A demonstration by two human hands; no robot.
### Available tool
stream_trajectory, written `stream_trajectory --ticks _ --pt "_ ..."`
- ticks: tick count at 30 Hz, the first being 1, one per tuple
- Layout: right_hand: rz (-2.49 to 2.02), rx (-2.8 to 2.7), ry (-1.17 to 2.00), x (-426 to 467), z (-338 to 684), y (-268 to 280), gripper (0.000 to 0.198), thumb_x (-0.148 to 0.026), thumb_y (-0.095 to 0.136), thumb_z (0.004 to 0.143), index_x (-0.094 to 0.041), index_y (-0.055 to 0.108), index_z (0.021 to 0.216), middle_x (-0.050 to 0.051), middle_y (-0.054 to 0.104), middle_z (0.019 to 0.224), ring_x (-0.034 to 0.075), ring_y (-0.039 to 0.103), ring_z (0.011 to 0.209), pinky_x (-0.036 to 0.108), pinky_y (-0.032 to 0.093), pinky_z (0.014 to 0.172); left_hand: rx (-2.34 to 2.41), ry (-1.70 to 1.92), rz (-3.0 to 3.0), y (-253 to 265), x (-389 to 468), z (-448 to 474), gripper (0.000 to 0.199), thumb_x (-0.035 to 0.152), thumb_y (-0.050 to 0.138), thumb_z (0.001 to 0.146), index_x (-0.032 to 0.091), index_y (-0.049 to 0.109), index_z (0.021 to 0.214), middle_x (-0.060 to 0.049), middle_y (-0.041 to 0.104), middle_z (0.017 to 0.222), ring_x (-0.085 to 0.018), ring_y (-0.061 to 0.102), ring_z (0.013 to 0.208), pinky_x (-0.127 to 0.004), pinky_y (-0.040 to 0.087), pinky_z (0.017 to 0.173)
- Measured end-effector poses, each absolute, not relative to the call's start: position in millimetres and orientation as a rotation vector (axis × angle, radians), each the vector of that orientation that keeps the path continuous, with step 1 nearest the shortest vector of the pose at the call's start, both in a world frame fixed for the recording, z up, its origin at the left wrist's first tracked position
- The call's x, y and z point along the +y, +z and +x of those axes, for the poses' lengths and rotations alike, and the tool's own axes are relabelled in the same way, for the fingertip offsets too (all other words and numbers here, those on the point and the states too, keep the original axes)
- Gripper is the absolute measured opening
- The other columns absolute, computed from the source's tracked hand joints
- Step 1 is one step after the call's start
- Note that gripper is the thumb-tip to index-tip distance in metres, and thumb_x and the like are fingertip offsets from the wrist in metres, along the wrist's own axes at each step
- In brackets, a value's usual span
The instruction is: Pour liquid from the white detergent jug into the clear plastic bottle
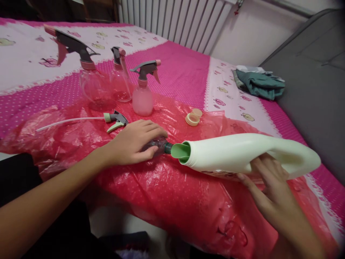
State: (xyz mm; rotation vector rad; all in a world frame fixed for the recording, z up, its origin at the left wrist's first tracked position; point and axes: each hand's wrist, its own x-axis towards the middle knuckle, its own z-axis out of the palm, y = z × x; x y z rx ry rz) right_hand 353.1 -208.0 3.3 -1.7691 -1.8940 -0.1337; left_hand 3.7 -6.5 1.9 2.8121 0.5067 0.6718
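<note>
My left hand [137, 142] is wrapped round a small clear bottle [161, 145] with a dark green neck, most of it hidden under the fingers. My right hand [269, 180] grips the handle of a large pale green detergent jug [226, 149], tilted nearly flat. The jug's green spout [179, 151] points left and meets or nearly touches the bottle's mouth; whether liquid flows I cannot tell. Behind my left hand lies a spray trigger head [115, 120] with a long tube. A cream jug cap [194, 117] rests beyond the spout.
Three pink-and-grey spray bottles, a large one [93, 86], a middle one [120, 82] and a small one with cloudy liquid [142, 99], stand at the back left. Red plastic sheeting [172, 194] covers the bed's near part. Folded clothes [260, 82] lie by the grey headboard [309, 72].
</note>
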Motion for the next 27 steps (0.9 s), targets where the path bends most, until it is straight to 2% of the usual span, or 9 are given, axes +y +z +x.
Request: stream_trajectory --ticks 3,8,12,17,21,23,27 --pt "-1.782 -1.900 -0.174 -205.7 350.1 6.0 0.040 -0.057 0.048 0.111 -0.024 0.062 0.129 0.013 0.059 0.141 0.041 0.053 0.132 0.062 0.038 0.109 0.502 0.669 2.810 1.8 -6.4 3.7 0.029 0.038 0.047 0.100 0.021 0.061 0.119 -0.009 0.071 0.112 -0.028 0.065 0.098 -0.041 0.045 0.089" --pt "-1.765 -1.907 -0.200 -204.2 348.8 6.8 0.045 -0.055 0.047 0.111 -0.020 0.058 0.138 0.017 0.055 0.146 0.045 0.047 0.140 0.064 0.037 0.111 0.511 0.670 2.811 1.1 -5.6 3.1 0.030 0.039 0.047 0.101 0.020 0.061 0.120 -0.010 0.071 0.112 -0.029 0.065 0.099 -0.042 0.046 0.089" --pt "-1.876 -1.888 -0.348 -204.4 348.6 6.3 0.056 -0.064 0.042 0.111 -0.017 0.063 0.134 0.018 0.059 0.141 0.048 0.049 0.132 0.070 0.035 0.108 0.516 0.668 2.819 1.3 -5.3 2.0 0.030 0.039 0.046 0.102 0.021 0.060 0.121 -0.010 0.072 0.115 -0.029 0.065 0.100 -0.042 0.046 0.089" --pt "-1.882 -1.868 -0.376 -206.2 347.5 10.4 0.059 -0.065 0.045 0.110 -0.016 0.064 0.137 0.015 0.064 0.139 0.043 0.052 0.128 0.063 0.040 0.108 0.519 0.648 2.829 1.8 -4.0 1.3 0.030 0.039 0.046 0.102 0.022 0.060 0.122 -0.010 0.072 0.116 -0.030 0.066 0.102 -0.043 0.046 0.091" --pt "-1.861 -1.869 -0.250 -207.4 346.5 11.3 0.058 -0.058 0.050 0.110 -0.014 0.058 0.147 0.015 0.057 0.151 0.040 0.048 0.143 0.063 0.039 0.119 0.519 0.647 2.827 2.5 -4.0 1.9 0.031 0.038 0.047 0.102 0.021 0.060 0.124 -0.010 0.072 0.118 -0.030 0.066 0.103 -0.043 0.047 0.091" --pt "-1.841 -1.850 -0.144 -208.9 348.0 9.5 0.054 -0.050 0.049 0.111 -0.018 0.053 0.155 0.012 0.048 0.162 0.036 0.041 0.152 0.062 0.032 0.127 0.513 0.649 2.838 2.4 -4.4 2.0 0.031 0.038 0.047 0.101 0.021 0.061 0.124 -0.010 0.072 0.118 -0.030 0.066 0.102 -0.044 0.047 0.090" --pt "-1.847 -1.771 -0.004 -215.5 354.3 4.8 0.049 -0.044 0.047 0.114 -0.041 0.046 0.162 -0.003 0.037 0.170 0.028 0.030 0.161 0.061 0.022 0.134 0.521 0.656 2.848 -0.8 -4.1 1.4 0.031 0.038 0.047 0.101 0.022 0.061 0.124 -0.010 0.072 0.118 -0.030 0.066 0.102 -0.043 0.047 0.090"
